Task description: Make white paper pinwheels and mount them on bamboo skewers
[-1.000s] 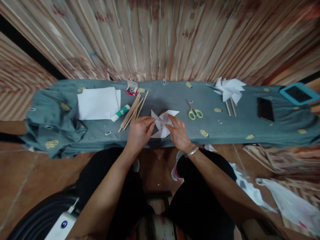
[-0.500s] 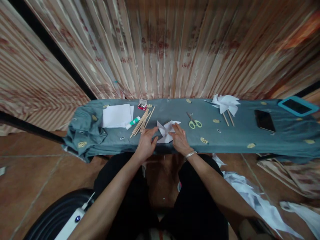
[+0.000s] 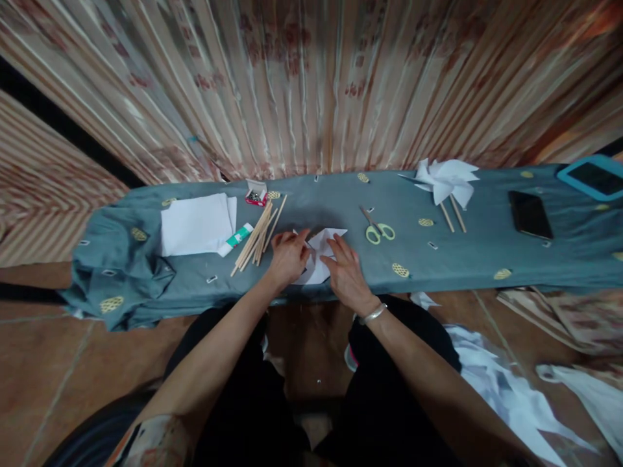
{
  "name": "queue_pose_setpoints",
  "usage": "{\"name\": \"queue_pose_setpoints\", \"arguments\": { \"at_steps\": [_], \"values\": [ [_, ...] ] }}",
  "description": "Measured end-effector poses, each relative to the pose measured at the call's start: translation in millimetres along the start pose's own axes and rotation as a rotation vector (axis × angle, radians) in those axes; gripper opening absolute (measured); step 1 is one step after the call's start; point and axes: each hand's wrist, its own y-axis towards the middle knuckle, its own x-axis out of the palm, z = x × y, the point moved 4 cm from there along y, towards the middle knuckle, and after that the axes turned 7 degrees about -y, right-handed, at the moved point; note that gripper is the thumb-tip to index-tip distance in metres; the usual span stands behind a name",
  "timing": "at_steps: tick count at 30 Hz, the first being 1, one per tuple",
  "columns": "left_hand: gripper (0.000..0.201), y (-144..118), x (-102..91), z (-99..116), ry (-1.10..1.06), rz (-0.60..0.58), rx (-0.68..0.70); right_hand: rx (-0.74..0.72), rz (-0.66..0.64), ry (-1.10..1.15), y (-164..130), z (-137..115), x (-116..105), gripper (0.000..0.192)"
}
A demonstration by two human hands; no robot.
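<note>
Paper pinwheel (image 3: 321, 256), one, pressed flat under both hands, left (image 3: 288, 256) and right (image 3: 346, 275); one scissors (image 3: 376, 228) nearby

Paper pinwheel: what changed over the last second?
Left hand slid from the left edge onto the folded paper pinwheel, covering its left blades. Right hand stays pressed on its right side. Sticks, scissors and glue stick unmoved.
</note>
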Motion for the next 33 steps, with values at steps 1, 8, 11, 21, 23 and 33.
{"name": "queue_pose_setpoints", "arguments": {
  "at_steps": [1, 8, 11, 21, 23, 33],
  "values": [
    [0.046, 3, 1.3, 0, 0.001, -0.014, -0.011, 0.001, 0.002, 0.002, 0, 1, 1, 0.038],
    [0.042, 16, 5.9, 9, 0.051, -0.061, -0.011, 0.000, 0.030, -0.019, -2, 3, 1, 0.038],
    [0.041, 18, 6.0, 9, 0.048, -0.074, -0.018, 0.006, 0.043, -0.028, -1, 2, 1, 0.037],
    [0.043, 22, 10.7, 5, -0.007, -0.093, -0.024, 0.024, 0.057, 0.000, -2, 3, 3, 0.037],
    [0.043, 23, 12.3, 3, -0.038, -0.079, -0.043, 0.020, 0.046, -0.006, -3, 4, 4, 0.037],
    [0.043, 20, 7.3, 6, 0.009, -0.079, -0.018, 0.024, 0.047, -0.002, -3, 5, 5, 0.038]
  ]
}}
